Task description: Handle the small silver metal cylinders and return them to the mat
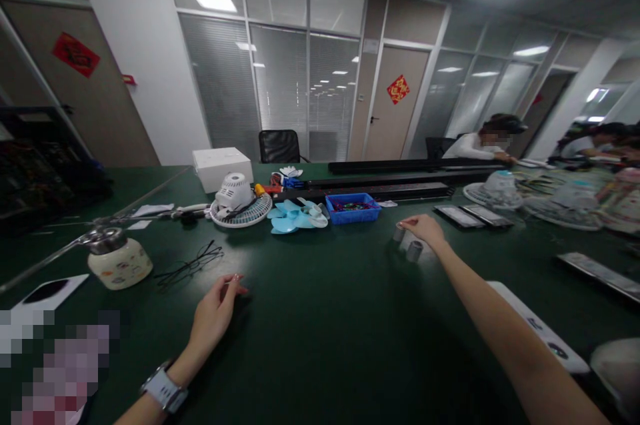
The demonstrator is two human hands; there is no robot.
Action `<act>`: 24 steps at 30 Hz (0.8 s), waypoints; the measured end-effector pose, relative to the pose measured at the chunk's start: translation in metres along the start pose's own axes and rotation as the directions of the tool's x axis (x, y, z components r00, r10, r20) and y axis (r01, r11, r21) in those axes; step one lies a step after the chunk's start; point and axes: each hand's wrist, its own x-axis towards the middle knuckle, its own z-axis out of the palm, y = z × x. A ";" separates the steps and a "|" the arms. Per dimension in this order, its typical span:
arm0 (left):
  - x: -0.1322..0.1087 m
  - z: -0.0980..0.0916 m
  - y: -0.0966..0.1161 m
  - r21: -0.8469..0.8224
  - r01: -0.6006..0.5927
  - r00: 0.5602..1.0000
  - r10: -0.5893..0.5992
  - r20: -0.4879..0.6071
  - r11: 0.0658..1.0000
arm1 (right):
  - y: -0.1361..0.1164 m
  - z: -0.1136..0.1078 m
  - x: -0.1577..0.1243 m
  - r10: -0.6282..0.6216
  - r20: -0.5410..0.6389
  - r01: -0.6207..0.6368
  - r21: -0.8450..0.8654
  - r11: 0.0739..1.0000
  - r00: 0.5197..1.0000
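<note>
On the green table my right hand (424,230) reaches out, its fingertips pinched together at the top of a small grey cylinder (399,233). Close by, under the side of that hand, a second grey cylinder (414,251) stands upright. My left hand (216,305) hovers over or rests on the table at the left, fingers loosely curled and a little apart, with nothing visible in it. A watch (164,387) is on the left wrist. Black-framed glasses (193,263) lie just beyond the left hand.
A blue tray (353,215) of small parts, light-blue fan blades (290,217) and a white fan (236,197) lie farther back. A cream jar (120,266) stands left. White device (540,326) lies beneath my right forearm. A person (475,143) sits across the table.
</note>
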 end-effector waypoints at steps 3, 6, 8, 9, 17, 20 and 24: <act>0.000 0.000 0.001 0.006 -0.009 1.000 0.009 -0.004 1.000 | 0.001 -0.002 0.002 0.013 0.008 -0.013 -0.005 1.000 1.000; -0.001 -0.001 0.004 0.008 -0.021 1.000 0.021 -0.004 1.000 | 0.007 -0.005 -0.002 0.003 0.013 -0.003 0.023 1.000 1.000; -0.002 -0.002 0.005 0.009 -0.017 1.000 0.017 -0.003 1.000 | 0.014 -0.004 -0.011 -0.013 0.003 0.012 0.084 0.996 1.000; -0.002 -0.002 0.006 0.012 -0.014 1.000 0.014 -0.001 1.000 | 0.018 -0.002 -0.018 -0.022 -0.002 0.022 0.131 0.991 1.000; -0.002 -0.002 0.004 0.034 -0.036 0.999 0.036 0.005 0.999 | 0.045 0.029 -0.067 -0.190 0.020 0.162 0.446 0.880 0.981; -0.006 -0.001 0.006 0.013 -0.076 0.997 0.076 0.021 0.997 | 0.034 0.035 -0.073 -0.179 0.008 0.156 0.449 0.880 0.984; -0.015 0.009 0.012 -0.011 -0.217 0.974 0.217 0.071 0.976 | -0.017 0.046 -0.100 -0.304 0.046 0.238 0.517 0.822 0.951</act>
